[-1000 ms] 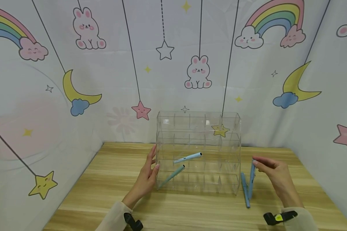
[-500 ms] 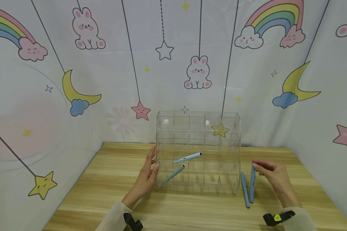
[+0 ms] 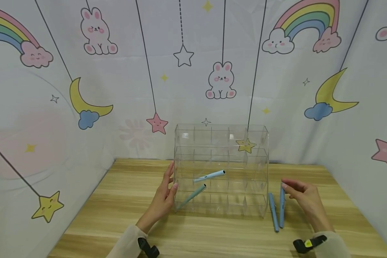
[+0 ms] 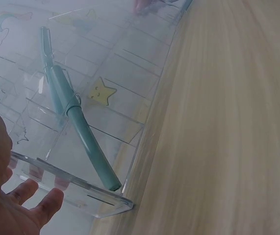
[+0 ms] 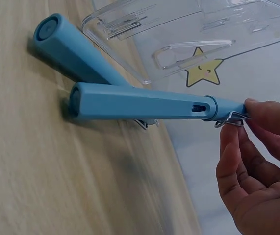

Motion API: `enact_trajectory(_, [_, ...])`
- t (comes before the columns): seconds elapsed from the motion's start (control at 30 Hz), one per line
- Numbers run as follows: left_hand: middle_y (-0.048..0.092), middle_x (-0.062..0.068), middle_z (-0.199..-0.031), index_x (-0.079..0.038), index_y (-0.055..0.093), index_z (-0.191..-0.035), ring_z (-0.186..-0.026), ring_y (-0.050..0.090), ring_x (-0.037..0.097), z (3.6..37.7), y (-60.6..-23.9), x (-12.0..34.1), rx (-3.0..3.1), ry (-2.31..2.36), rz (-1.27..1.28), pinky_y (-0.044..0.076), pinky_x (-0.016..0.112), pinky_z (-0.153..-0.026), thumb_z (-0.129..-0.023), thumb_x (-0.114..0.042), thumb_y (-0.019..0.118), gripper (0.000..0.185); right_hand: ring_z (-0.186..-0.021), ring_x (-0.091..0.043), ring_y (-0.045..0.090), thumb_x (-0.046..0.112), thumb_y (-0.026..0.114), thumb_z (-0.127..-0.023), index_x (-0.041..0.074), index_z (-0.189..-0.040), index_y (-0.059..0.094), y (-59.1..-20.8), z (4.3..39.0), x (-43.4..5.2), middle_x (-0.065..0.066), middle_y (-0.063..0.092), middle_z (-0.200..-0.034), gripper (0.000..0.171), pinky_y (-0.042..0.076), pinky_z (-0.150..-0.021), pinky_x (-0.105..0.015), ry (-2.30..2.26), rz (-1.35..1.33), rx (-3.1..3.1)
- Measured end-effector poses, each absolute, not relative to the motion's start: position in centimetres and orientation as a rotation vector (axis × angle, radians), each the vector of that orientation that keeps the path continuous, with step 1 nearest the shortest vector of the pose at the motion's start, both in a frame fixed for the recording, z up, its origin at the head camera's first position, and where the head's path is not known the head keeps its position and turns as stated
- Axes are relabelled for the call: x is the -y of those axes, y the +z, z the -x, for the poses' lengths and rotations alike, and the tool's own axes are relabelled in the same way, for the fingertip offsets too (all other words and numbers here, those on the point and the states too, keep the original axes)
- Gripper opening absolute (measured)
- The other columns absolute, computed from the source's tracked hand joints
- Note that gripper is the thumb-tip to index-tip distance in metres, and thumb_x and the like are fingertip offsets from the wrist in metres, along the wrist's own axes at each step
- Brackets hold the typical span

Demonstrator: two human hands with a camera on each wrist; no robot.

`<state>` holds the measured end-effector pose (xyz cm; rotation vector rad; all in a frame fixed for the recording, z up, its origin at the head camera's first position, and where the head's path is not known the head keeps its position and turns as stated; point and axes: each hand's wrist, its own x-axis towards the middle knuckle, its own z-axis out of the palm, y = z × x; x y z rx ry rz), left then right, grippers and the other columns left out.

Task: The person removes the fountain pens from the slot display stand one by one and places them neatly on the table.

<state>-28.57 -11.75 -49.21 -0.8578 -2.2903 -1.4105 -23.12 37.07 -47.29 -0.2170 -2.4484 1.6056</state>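
Note:
A clear acrylic organizer (image 3: pixel 220 143) with several compartments stands on the wooden table. A light blue pen (image 3: pixel 209 176) and a teal pen (image 3: pixel 191 197) lean inside it; the teal pen (image 4: pixel 76 127) also fills the left wrist view. My left hand (image 3: pixel 172 181) rests flat against the organizer's left side, fingers straight. To the right of the organizer, my right hand (image 3: pixel 284 186) pinches the clip end of a blue pen (image 3: pixel 282 209), whose other end is down at the table. In the right wrist view my fingertips (image 5: pixel 260 110) hold this pen (image 5: pixel 140 104). A second blue pen (image 3: pixel 273 212) lies beside it.
The table (image 3: pixel 116 215) is boxed in by cloth walls printed with rainbows, stars and rabbits at the back and both sides. The second blue pen (image 5: pixel 68 51) lies close to the organizer's right front corner (image 5: pixel 125 29). Black wrist straps sit near the table's front edge.
The right hand has sunk slightly and swung the blue pen's near end to the right, so it now lies alongside the second pen instead of crossing it. The left hand has stayed put.

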Motion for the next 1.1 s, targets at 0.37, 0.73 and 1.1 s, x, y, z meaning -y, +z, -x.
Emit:
enact_trajectory(0.37, [0.023,0.029,-0.175,-0.008,0.009,-0.173,-0.134,0.054,0.064,28.8,-49.4,11.8,2.282,-1.425,0.867,0.06,0.026,-0.076,-0.112,-0.002,0.05,0.074,-0.091,0.009,0.067,0.024,0.072,-0.105,-0.005,-0.143,0.065,-47.6,23.4,-37.5,0.03,0.074,-0.106,0.049,0.06,-0.083,-0.024,1.634,0.288,2.539])
enact_trajectory(0.73, [0.021,0.026,-0.177,-0.012,0.008,-0.174,-0.135,0.053,0.064,28.7,-49.4,11.8,2.268,-1.433,0.883,0.06,0.025,-0.075,-0.11,0.003,0.05,0.078,-0.093,0.01,0.066,0.017,0.068,-0.106,-0.005,-0.146,0.061,-47.9,23.7,-37.6,0.0,0.078,-0.13,0.046,0.057,-0.086,-0.02,1.632,0.318,2.596])
enact_trajectory(1.1, [0.02,0.025,-0.178,-0.01,0.008,-0.174,-0.137,0.052,0.064,28.8,-49.5,11.8,2.266,-1.435,0.882,0.065,0.05,-0.077,-0.11,0.004,0.05,0.078,-0.094,0.014,0.06,0.02,0.067,-0.106,-0.004,-0.146,0.062,-49.4,23.9,-37.5,-0.013,0.074,-0.139,0.047,0.054,-0.084,-0.015,1.629,0.394,2.637])
